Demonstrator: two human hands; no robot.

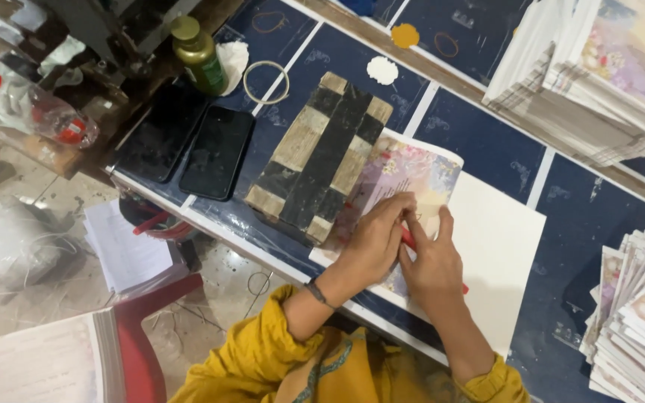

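A person in mustard-yellow sleeves leans over a dark blue bench (479, 142), both hands pressed close together on a floral-printed sheet (412, 172) that lies partly on a plain white sheet (498, 246); the left hand (373, 242), a dark band at its wrist, lies with fingers curled down flat on the paper, holding nothing that can be made out; the right hand (433, 263) touches it and is closed loosely round a red pen (410, 239), of which only a short stretch shows between the hands and a tip beyond the wrist; just left of the floral sheet and overlapping its edge sits a wooden block (321, 157) crossed with black bands; further left lie two dark phones (216, 151) side by side, with a thin ring (266, 82) and a green bottle with a gold cap (198, 56) beyond them; stacks of printed cards (640, 313) stand at the right edge, and a taller pile (599, 75) fills the far right corner; a red stool (139, 339) stands on the floor below.
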